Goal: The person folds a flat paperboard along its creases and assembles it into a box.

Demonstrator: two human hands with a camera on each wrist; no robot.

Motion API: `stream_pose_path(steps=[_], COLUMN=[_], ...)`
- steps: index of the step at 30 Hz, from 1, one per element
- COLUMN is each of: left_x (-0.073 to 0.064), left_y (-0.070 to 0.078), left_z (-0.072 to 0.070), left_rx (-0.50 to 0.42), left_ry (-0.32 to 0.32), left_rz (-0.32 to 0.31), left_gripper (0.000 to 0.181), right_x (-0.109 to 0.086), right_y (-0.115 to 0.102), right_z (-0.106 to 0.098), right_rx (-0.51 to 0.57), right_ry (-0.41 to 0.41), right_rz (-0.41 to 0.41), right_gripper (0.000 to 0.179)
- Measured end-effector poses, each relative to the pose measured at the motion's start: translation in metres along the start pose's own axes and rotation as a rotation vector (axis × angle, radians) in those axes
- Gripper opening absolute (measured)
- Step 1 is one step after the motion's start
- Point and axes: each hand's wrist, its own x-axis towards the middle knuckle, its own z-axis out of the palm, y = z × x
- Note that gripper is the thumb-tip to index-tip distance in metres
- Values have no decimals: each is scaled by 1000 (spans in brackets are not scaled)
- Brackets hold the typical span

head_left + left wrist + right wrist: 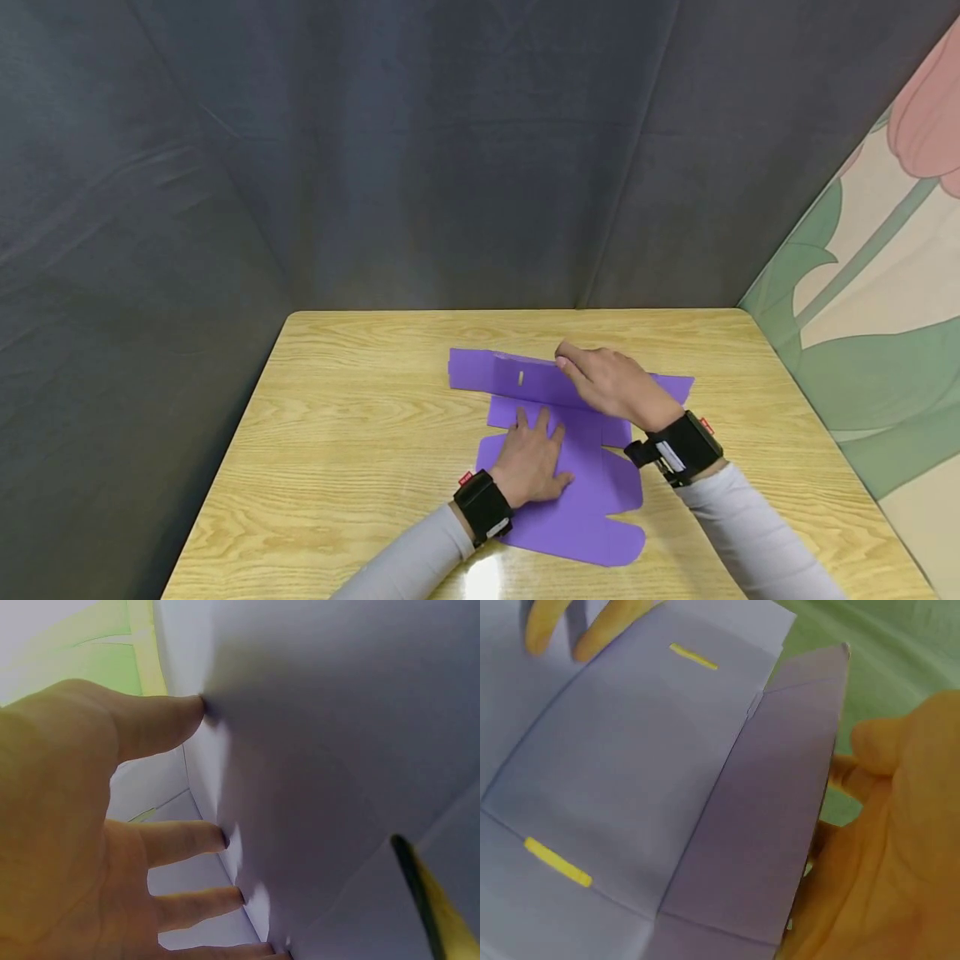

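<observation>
A flat-cut purple cardboard box blank lies on the wooden table, its far panel standing up along a crease. My left hand rests on the blank's middle with fingers spread; in the left wrist view the thumb and fingertips touch its surface. Over the top edge of the raised panel reaches my right hand. In the right wrist view its fingers curl behind that panel, their tips hidden, while the thumb sits just outside the edge.
The wood-grain table extends around the blank on every side. Dark curtains stand behind and to the left. At right hangs a cloth with a tulip pattern. The blank has rounded side flaps and narrow slots.
</observation>
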Motion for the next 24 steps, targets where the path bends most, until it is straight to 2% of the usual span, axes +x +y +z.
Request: stream_pose_path(steps=[4, 10, 16, 21, 24], left_x=[0, 0, -2, -3, -7], left_y=[1, 5, 8, 7, 6], left_z=[0, 0, -1, 1, 3], left_rx=[5, 15, 27, 21, 3], left_ry=[8, -12, -22, -1, 37], left_rz=[-8, -39, -64, -64, -55], left_gripper=[79, 80, 82, 81, 79], right_x=[-4, -13, -20, -27, -32], right_y=[0, 2, 2, 1, 1], right_z=[4, 15, 22, 30, 36], right_rx=[10, 18, -17, -31, -37], right_ry=[16, 40, 81, 127, 156], right_rz=[-36, -65, -106, -112, -111], right_gripper=[18, 39, 38, 39, 40])
